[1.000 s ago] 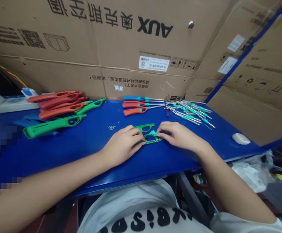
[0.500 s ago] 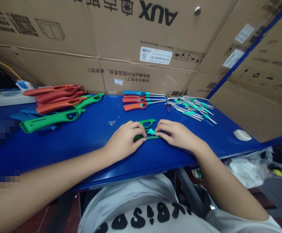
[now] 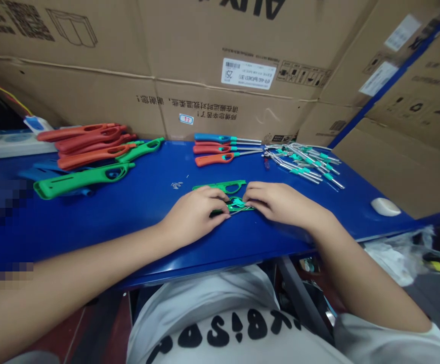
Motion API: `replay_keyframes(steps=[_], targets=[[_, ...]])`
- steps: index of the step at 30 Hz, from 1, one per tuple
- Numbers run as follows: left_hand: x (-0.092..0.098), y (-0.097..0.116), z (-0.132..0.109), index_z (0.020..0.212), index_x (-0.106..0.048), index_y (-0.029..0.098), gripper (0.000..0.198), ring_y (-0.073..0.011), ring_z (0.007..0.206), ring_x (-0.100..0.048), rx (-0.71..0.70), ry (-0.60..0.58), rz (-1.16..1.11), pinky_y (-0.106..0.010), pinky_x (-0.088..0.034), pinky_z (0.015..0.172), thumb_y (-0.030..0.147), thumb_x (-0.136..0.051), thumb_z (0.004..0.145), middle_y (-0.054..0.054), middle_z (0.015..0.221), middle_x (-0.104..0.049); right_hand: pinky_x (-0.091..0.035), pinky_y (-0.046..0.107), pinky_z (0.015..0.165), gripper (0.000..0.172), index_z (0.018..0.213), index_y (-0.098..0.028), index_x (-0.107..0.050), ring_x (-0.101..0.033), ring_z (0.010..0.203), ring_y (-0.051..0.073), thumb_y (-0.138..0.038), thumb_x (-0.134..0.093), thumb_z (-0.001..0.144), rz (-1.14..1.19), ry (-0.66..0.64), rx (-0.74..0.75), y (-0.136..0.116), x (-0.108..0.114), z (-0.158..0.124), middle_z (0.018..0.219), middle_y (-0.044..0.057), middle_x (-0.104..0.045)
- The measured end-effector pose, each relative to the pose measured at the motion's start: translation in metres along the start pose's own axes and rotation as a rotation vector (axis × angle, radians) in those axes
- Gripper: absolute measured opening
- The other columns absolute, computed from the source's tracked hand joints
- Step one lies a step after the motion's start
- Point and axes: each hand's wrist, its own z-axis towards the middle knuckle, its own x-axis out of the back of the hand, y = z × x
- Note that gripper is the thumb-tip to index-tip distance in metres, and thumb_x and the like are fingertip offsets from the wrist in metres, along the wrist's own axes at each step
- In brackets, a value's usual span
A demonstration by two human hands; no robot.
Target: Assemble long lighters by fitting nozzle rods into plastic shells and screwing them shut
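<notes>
My left hand (image 3: 201, 215) is closed around the handle end of a green lighter shell half (image 3: 250, 208) lying on the blue table. My right hand (image 3: 276, 202) pinches at the other end, by a teal trigger piece (image 3: 237, 202) that sits in the shell. A thin wire or rod shows along the shell's near edge; my fingertips hide exactly what the right hand grips. Just beyond my hands lies a second green shell half (image 3: 220, 186) with a trigger loop, touched by neither hand's fingertips as far as I can see.
Behind are finished-looking lighters (image 3: 214, 159) and a heap of metal lighter tubes (image 3: 311, 164) with teal parts. To the left lie red and orange shells (image 3: 91, 140) and a green shell (image 3: 79, 182). Small metal pins (image 3: 176, 185) and a white mouse-like object (image 3: 385, 207) rest on the table; cardboard (image 3: 189, 65) walls the back.
The view has shifted slightly. The teal piece now shows more fully within the green shell, and a thin wire sticks out at the near edge. Both hands keep nearly the same place.
</notes>
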Motion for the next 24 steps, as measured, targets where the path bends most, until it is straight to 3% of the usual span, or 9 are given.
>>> replay_keyframes(steps=[6,14,24], targets=[[0.001,-0.003,0.002,0.086,-0.073,0.018,0.006,-0.0202,0.095,-0.071,-0.031,0.044,-0.082,-0.031,-0.054,0.090,0.023,-0.072,0.090,-0.004,0.099,-0.075,-0.045,0.029,0.073,0.018,0.098,-0.021,-0.068,-0.065,0.088,0.019,-0.021,-0.051,0.101,0.046,0.027,0.013,0.000,-0.006,0.000,0.102,0.007,-0.068],[0.000,0.000,-0.003,0.092,-0.080,0.020,0.018,-0.0227,0.098,-0.072,-0.079,0.037,0.044,-0.036,-0.056,0.090,0.029,-0.064,0.095,-0.005,0.108,-0.076,-0.047,0.029,0.072,0.020,0.100,-0.021,-0.068,-0.065,0.084,0.018,-0.027,-0.049,0.103,0.019,0.118,-0.016,-0.007,-0.017,-0.010,0.115,0.009,-0.063],[0.000,0.000,-0.003,0.095,-0.076,0.020,0.008,-0.0219,0.101,-0.071,-0.063,0.020,-0.010,-0.033,-0.055,0.089,0.025,-0.070,0.092,-0.004,0.107,-0.076,-0.042,0.028,0.063,0.025,0.101,-0.019,-0.067,-0.065,0.085,0.019,-0.028,-0.044,0.105,-0.090,0.194,-0.020,-0.015,-0.028,-0.017,0.105,0.010,-0.067]])
